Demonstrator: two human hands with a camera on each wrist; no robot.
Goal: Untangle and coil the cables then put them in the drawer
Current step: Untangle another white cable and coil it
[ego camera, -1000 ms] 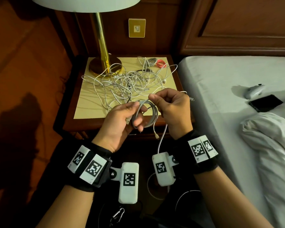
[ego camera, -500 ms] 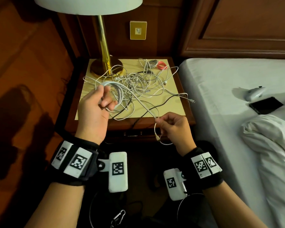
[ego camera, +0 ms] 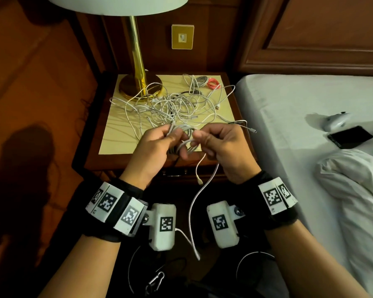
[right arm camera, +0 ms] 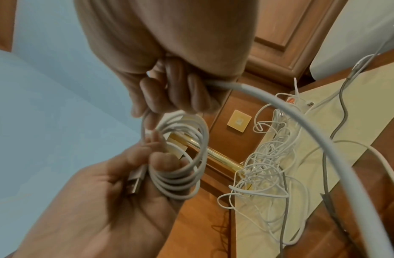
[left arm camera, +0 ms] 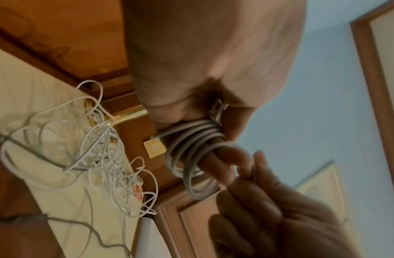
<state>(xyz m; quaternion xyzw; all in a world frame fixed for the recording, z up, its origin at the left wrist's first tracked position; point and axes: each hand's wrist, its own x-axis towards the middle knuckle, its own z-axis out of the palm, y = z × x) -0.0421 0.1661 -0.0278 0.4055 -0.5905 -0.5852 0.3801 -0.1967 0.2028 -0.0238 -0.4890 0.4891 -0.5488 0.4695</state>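
Note:
My left hand grips a small coil of white cable wound round its fingers, in front of the nightstand's near edge. The coil shows several turns, and its USB plug lies against the left palm. My right hand pinches the same cable right beside the coil. The loose tail hangs down between my wrists. A tangle of white and grey cables lies on the nightstand behind my hands. The drawer front sits in shadow below; I cannot tell whether it is open or closed.
A brass lamp base stands at the nightstand's back left, and a small red coiled cable at its back right. To the right is the bed, with a phone and a white mouse on it.
My left hand came down and right with the coil from over the table. My right hand rose to meet it. The stretched cable between them is now slack.

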